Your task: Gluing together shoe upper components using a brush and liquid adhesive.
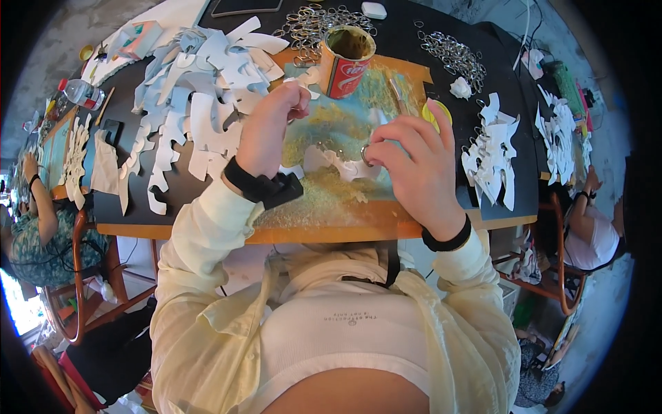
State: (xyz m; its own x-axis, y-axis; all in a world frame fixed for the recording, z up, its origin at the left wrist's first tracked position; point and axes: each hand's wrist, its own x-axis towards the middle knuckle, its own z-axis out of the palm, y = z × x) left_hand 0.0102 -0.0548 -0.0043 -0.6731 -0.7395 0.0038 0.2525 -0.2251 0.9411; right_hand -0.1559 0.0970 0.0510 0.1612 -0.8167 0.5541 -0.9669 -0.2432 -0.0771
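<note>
My right hand (422,164) pinches a small metal ring (366,154) between thumb and finger, above a stained cutting mat (310,190). Its little finger points up. My left hand (265,131) hovers at the mat's left side, with thumb and fingers curled together; whatever they may hold is hidden. Between both hands lies a white cut leather-like piece (355,169) with a curved edge. Just beyond them stands an open red can (343,74), its inside coated yellow-brown. A thin stick or brush (397,95) rests on the mat near a yellow round lid (436,115).
Stacked white cut-out pieces (207,76) cover the left side; more pieces (491,152) lie at right. Heaps of metal rings (314,31) and buckle-like hardware (455,54) sit at the back. A plastic bottle (83,94) lies far left. Other people sit at both sides.
</note>
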